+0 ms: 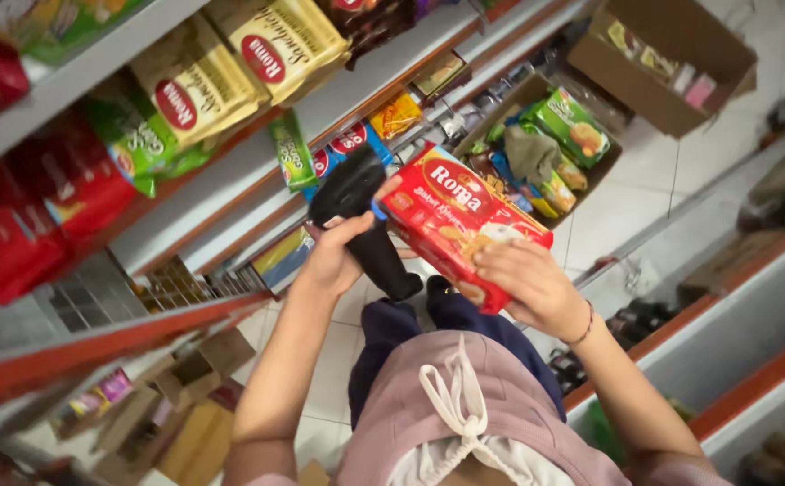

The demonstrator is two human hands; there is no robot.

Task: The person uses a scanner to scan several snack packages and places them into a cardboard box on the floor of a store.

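My left hand point(332, 259) grips a black handheld scanner point(363, 219) by its handle, its head held against the end of a red biscuit packet point(458, 219). My right hand point(529, 283) holds that red packet from its near lower end, tilted up over my lap. Both hands are in front of me, above my dark trousers and pink top.
Store shelves point(230, 171) on the left carry yellow, green and red snack bags. An open cardboard box point(536, 135) of assorted snack packets sits on the white tiled floor, with another box point(671, 63) beyond it. More shelving point(752, 342) runs along the right; flattened cartons lie at lower left.
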